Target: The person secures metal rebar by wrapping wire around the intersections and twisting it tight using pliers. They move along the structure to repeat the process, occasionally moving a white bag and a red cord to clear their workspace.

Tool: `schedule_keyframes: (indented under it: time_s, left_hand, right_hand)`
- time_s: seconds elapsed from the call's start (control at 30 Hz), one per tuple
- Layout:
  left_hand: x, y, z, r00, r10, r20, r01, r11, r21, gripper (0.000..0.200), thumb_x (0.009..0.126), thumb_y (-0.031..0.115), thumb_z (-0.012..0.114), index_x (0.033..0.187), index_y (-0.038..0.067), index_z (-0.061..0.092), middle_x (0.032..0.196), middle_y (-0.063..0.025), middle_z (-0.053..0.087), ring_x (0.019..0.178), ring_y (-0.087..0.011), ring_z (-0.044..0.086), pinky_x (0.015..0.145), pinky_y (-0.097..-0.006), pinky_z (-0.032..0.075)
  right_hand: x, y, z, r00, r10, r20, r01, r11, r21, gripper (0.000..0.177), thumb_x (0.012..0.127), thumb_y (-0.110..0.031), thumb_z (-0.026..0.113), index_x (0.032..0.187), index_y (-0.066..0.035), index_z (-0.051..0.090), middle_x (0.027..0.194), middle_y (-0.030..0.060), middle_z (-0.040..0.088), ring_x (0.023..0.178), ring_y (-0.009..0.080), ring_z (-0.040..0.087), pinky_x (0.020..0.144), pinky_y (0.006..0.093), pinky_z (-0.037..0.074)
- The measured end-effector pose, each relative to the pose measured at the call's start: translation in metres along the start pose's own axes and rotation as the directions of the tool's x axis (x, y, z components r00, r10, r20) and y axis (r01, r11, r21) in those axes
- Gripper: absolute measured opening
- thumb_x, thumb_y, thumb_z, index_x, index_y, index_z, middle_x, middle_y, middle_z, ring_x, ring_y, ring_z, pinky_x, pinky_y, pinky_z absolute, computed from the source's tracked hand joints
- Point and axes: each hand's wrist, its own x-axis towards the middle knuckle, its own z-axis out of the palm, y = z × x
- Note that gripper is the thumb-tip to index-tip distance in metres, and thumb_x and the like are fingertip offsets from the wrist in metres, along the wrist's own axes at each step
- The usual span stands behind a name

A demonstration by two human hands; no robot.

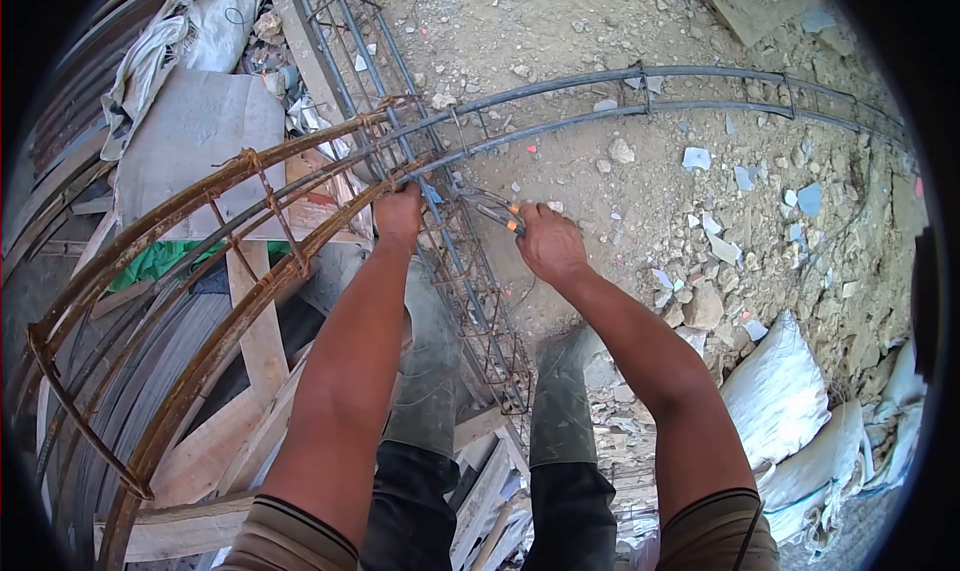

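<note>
My right hand is closed round the orange-and-black handles of a pair of pliers. The jaws point left toward a long, straight rebar cage. At the crossing of this cage and a curved rebar cage, my left hand is closed on a rebar; its fingertips are partly hidden. The curved cage is rusty brown on the left and grey on the right, with thin stirrups tied across its bars.
Wooden planks and a grey sheet lie under the curved cage at left. White sacks rest at lower right. Rubble and broken tile pieces cover the ground at right. My legs straddle the straight cage's near end.
</note>
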Motion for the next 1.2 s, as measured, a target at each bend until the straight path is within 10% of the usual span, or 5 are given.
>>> schedule_keyframes:
  time_s: [0.2,0.73,0.93,1.0,1.2]
  left_hand:
    - [-0.002,0.001,0.0,0.989,0.133,0.06,-0.146,0.892,0.428,0.009,0.084,0.015,0.063,0.088,0.008,0.065,0.081,-0.0158,0.07,0.077,-0.033,0.069,0.07,-0.0459,0.053]
    - [-0.005,0.018,-0.001,0.997,0.032,0.069,-0.06,0.891,0.451,0.013,0.087,0.014,0.06,0.096,0.01,0.067,0.082,-0.0135,0.072,0.079,-0.032,0.07,0.071,-0.0453,0.053]
    - [-0.005,0.011,0.0,0.996,-0.084,0.031,0.084,0.996,0.005,0.04,0.087,0.043,0.07,0.092,0.003,0.073,0.075,-0.0022,0.064,0.068,-0.0149,0.054,0.067,-0.0339,0.042]
    - [-0.011,0.019,0.003,0.994,0.104,0.03,-0.108,0.935,0.338,0.012,0.085,0.015,0.06,0.093,0.009,0.066,0.081,-0.0141,0.071,0.077,-0.0328,0.07,0.071,-0.0477,0.052]
    - [-0.01,0.022,0.002,0.99,0.112,0.08,-0.135,0.9,0.414,0.015,0.086,0.013,0.055,0.097,0.009,0.065,0.081,-0.015,0.071,0.079,-0.0333,0.07,0.072,-0.0468,0.052]
  right_hand:
    - [0.012,-0.024,-0.012,0.955,0.089,0.282,-0.135,0.98,0.146,0.034,0.091,-0.024,0.06,0.115,-0.004,0.049,0.102,0.0223,0.067,0.094,0.0413,0.066,0.082,0.05,0.052]
    - [-0.005,0.001,0.008,0.935,0.038,0.354,-0.151,0.943,0.298,0.063,0.088,-0.019,0.058,0.147,-0.014,0.037,0.124,0.0207,0.055,0.116,0.0406,0.056,0.099,0.0467,0.046]
    - [0.025,0.009,0.0,0.955,0.028,0.297,-0.114,0.954,0.277,0.064,0.09,-0.019,0.057,0.15,-0.021,0.034,0.128,0.0194,0.055,0.117,0.0392,0.056,0.1,0.0483,0.046]
    - [0.032,0.004,0.004,0.958,0.001,0.286,-0.069,0.971,0.23,0.065,0.09,-0.019,0.057,0.15,-0.023,0.033,0.128,0.0189,0.055,0.117,0.0383,0.057,0.1,0.049,0.046]
    - [0.033,-0.021,0.003,0.931,0.099,0.352,-0.17,0.969,0.177,0.064,0.092,-0.021,0.055,0.151,-0.027,0.032,0.132,0.0171,0.054,0.122,0.0368,0.055,0.102,0.0519,0.045]
